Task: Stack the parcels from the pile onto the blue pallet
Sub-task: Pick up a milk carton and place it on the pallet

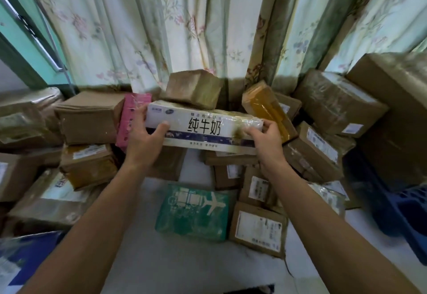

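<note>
Both hands grip long white milk carton (203, 129) by its ends, left hand (144, 142) fingers wrapped on left end, right hand (265, 142) fingers on right end. Carton mid-pile among brown parcels; blue pallet (402, 215) at right edge; bare floor (184, 263) near.

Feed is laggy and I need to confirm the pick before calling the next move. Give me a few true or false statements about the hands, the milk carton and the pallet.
1. Both hands grip the white milk carton, left hand at its left end, right hand at its right end. True.
2. The carton already rests on the blue pallet. False: it is held up over the pile; the pallet is at the right edge.
3. A green mailer with a plane print lies on the floor below the carton. True.
4. The pink parcel is to the right of the carton. False: it is at the carton's left end, beside the left hand.
</note>
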